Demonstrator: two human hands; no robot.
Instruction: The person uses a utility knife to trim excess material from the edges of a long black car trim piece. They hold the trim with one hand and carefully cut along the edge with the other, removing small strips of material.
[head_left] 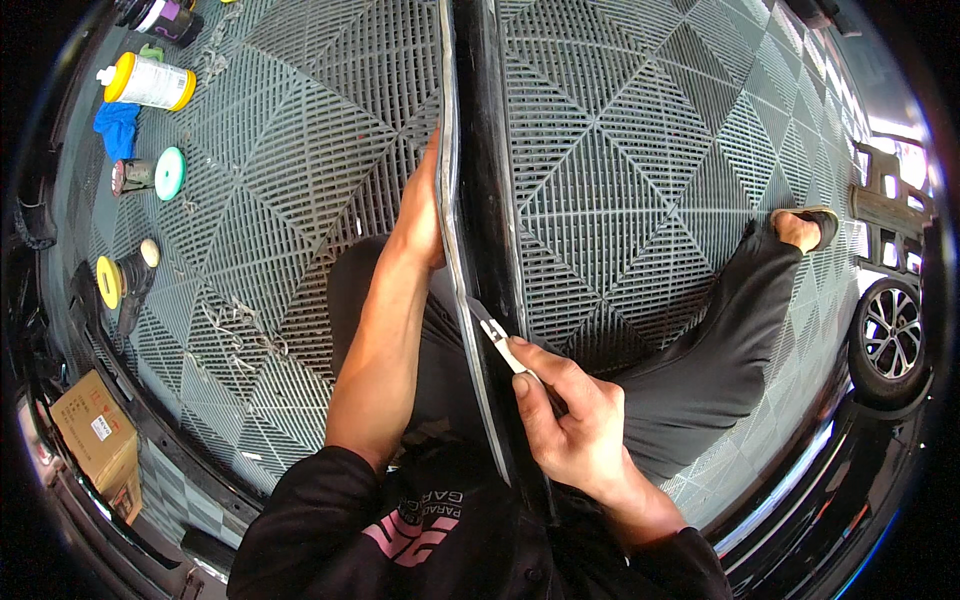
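Observation:
A long black panel (478, 150), which looks like a car trim or door edge, runs from the top of the view down to my chest. A grey strip (449, 185) follows its left edge. My right hand (575, 415) is closed around a snap-off utility knife (500, 345) with a white handle. Its dark blade tip lies against the panel near the grey strip. On the panel's left side my left hand (422, 215) presses against it, farther from me than the knife. That hand's fingers are mostly hidden behind the panel's edge.
Grey slatted tiles (300, 150) cover the floor. At left stand a yellow-and-white bottle (150, 82), a blue cloth (117, 128), a polishing tool with a yellow pad (109, 283) and a cardboard box (95, 425). Curled scraps (240, 330) lie nearby. A wheel (890, 340) is at right, beyond my outstretched leg (700, 370).

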